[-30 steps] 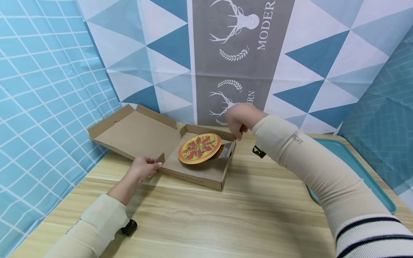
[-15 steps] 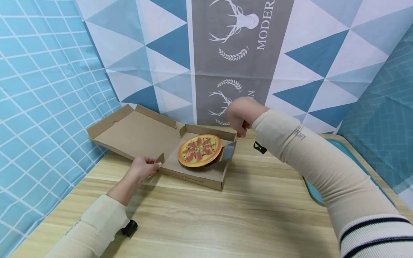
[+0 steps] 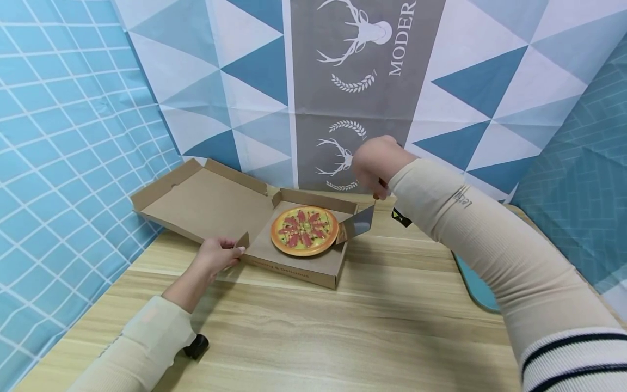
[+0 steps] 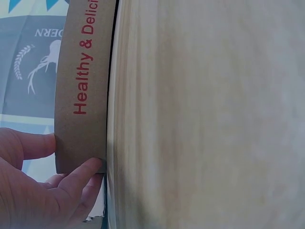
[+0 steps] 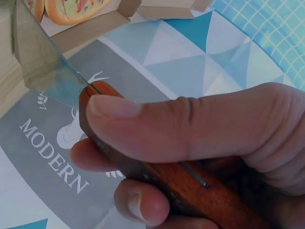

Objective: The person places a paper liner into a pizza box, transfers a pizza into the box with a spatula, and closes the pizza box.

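A toy-like pizza (image 3: 305, 231) with red slices on top lies flat in the brown cardboard pizza box (image 3: 320, 266), whose lid (image 3: 206, 198) is folded back to the left. With thumb and fingers, my left hand (image 3: 220, 256) holds the box's front left corner. That hand (image 4: 52, 186) sits at the end of the "Healthy & Delicious" side in the left wrist view. My right hand (image 3: 376, 164) grips the wooden handle (image 5: 190, 183) of a pizza spatula, thumb along its top. The broad metal blade (image 3: 356, 223) slants down over the box's right wall, its tip at the pizza's edge.
A teal tray (image 3: 477, 286) lies on the right of the wooden table (image 3: 313, 337), partly hidden by my right sleeve. Patterned wall sheets rise behind the box and along both sides. The lid's outer edge is close to the left sheet.
My right hand has moved right and a little up, drawing the spatula blade out from under the pizza. The tilted pizza has settled flat. My left hand stays at the box corner.
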`<state>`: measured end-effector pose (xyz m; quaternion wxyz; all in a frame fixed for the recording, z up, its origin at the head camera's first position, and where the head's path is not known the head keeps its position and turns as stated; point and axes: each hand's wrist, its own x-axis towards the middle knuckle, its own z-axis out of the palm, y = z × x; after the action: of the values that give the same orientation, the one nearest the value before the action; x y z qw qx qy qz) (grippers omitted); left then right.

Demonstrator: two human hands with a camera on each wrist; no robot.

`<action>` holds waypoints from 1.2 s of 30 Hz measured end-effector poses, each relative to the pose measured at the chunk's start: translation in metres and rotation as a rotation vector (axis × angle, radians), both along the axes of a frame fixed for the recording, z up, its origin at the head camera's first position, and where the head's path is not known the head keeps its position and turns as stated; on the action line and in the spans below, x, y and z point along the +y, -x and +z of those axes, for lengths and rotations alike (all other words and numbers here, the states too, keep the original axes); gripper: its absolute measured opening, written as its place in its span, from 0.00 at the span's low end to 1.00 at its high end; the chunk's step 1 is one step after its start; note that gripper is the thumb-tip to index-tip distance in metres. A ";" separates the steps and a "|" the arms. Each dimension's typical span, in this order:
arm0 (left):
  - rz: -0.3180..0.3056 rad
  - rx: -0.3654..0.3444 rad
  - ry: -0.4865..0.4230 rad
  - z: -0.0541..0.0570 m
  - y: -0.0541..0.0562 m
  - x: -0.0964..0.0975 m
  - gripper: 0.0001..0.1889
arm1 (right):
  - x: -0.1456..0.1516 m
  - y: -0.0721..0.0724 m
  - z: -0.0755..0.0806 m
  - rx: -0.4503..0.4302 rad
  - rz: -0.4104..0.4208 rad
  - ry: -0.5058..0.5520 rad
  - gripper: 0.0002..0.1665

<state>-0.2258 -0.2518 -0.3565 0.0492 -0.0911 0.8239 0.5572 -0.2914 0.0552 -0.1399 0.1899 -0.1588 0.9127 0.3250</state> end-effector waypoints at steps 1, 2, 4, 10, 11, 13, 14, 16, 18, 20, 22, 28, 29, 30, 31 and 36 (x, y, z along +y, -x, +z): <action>0.001 -0.001 0.000 0.000 0.000 0.000 0.27 | 0.000 0.001 0.001 -0.006 -0.020 -0.006 0.14; 0.001 -0.001 0.000 -0.001 0.001 0.000 0.27 | -0.001 0.001 0.001 -0.015 -0.042 -0.014 0.15; 0.001 -0.001 0.000 -0.001 0.001 0.000 0.27 | -0.001 0.002 0.003 -0.020 -0.073 -0.031 0.16; -0.005 -0.009 0.008 0.001 0.000 0.000 0.28 | 0.007 0.001 0.007 -0.013 -0.069 -0.014 0.13; -0.008 -0.010 0.010 0.001 0.000 0.000 0.29 | 0.009 0.000 0.008 -0.011 -0.062 -0.006 0.13; -0.010 -0.011 0.014 0.002 0.000 0.000 0.29 | 0.014 -0.001 0.012 -0.012 -0.055 0.012 0.14; -0.009 -0.012 0.013 0.002 0.000 0.000 0.29 | 0.016 -0.002 0.014 -0.018 -0.050 0.023 0.13; -0.006 -0.011 0.013 0.002 -0.001 0.001 0.29 | 0.021 -0.003 0.019 -0.034 -0.058 0.052 0.11; -0.003 -0.010 0.012 0.002 -0.001 0.001 0.29 | 0.025 -0.003 0.022 -0.052 -0.077 0.105 0.06; -0.001 -0.010 0.012 0.002 -0.001 0.001 0.28 | 0.030 -0.003 0.023 -0.071 -0.090 0.167 0.01; 0.000 -0.008 0.003 0.002 0.000 0.001 0.28 | 0.036 -0.002 0.022 -0.090 -0.097 0.221 0.03; 0.014 -0.008 -0.012 -0.001 0.000 0.002 0.26 | 0.059 0.000 0.003 -0.129 -0.014 0.330 0.03; 0.014 -0.008 -0.012 -0.001 0.000 0.002 0.27 | 0.064 0.000 -0.001 -0.129 0.005 0.347 0.05; 0.013 -0.007 -0.013 -0.001 0.000 0.001 0.27 | 0.068 0.000 -0.005 -0.127 0.027 0.364 0.08; 0.010 -0.003 -0.012 -0.001 0.000 0.001 0.27 | 0.072 -0.001 -0.008 -0.125 0.046 0.383 0.10; -0.010 0.007 0.001 0.000 0.000 0.000 0.28 | 0.095 -0.010 -0.023 -0.103 0.120 0.515 0.15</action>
<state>-0.2259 -0.2515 -0.3561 0.0491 -0.0848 0.8247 0.5570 -0.2813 0.1497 -0.1626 0.1698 -0.2722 0.9434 0.0846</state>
